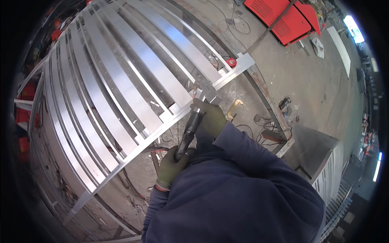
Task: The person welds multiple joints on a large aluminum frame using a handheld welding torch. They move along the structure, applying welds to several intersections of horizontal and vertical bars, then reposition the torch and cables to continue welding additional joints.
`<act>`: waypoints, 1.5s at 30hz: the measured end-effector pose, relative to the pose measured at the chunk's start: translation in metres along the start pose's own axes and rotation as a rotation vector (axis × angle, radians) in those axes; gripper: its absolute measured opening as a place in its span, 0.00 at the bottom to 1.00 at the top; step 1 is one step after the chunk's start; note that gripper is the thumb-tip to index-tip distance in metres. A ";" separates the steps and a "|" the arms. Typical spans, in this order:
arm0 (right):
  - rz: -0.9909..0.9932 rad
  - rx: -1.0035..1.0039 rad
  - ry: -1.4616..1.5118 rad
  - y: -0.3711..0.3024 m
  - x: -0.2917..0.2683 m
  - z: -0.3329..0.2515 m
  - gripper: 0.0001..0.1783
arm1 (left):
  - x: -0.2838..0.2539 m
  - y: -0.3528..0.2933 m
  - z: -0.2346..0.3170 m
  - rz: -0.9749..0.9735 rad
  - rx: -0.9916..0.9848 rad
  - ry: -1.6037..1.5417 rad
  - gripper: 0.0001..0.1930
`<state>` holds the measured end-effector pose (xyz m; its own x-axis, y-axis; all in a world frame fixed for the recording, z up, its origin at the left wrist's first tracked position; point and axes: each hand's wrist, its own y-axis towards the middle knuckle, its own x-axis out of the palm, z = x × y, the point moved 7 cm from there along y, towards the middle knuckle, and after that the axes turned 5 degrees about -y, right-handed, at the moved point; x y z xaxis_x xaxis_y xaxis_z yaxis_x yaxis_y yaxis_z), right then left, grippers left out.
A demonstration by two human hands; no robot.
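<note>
A black welding gun [189,131] slants up and away from me, its copper-coloured tip beside the near edge of a slatted aluminium panel [139,44]. My left hand [170,168], in a green glove, is closed round the gun's rear end. My right hand [214,119], gloved alike, is closed round its front part, fingers toward the panel's edge rail [152,137]. Just beyond the right hand sits a grey metal block or clamp [210,93] at the rail; its exact kind is unclear. The underside of my right hand's grip is hidden.
A red round object [231,62] rests near the panel's right corner. A yellow clamp [236,108] lies beyond my right hand, near a steel beam [265,101] and loose cables. A red machine [279,18] stands at the back; a metal box [310,150] is at right.
</note>
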<state>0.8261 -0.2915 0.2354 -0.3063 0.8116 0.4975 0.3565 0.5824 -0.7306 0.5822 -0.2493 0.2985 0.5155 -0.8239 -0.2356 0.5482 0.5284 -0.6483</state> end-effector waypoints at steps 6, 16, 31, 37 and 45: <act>0.051 -0.027 0.153 0.056 0.000 -0.035 0.15 | -0.016 0.074 0.042 0.242 0.248 0.397 0.23; 0.242 -0.209 -0.202 0.097 -0.003 -0.122 0.32 | -0.034 0.212 0.109 -0.194 0.021 0.183 0.20; 0.469 -0.108 -0.408 0.193 -0.054 -0.125 0.33 | -0.012 0.336 0.078 -0.477 -0.184 0.101 0.14; 0.525 -0.091 -0.519 0.208 -0.064 -0.125 0.33 | -0.008 0.344 0.073 -0.511 -0.229 0.054 0.13; 0.585 -0.132 -0.577 0.209 -0.070 -0.131 0.30 | -0.002 0.344 0.076 -0.516 -0.229 0.071 0.15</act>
<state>1.0374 -0.2207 0.1089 -0.4310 0.8547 -0.2892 0.6878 0.1038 -0.7184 0.8198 -0.0503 0.1309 0.1683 -0.9796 0.1102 0.5566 0.0022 -0.8308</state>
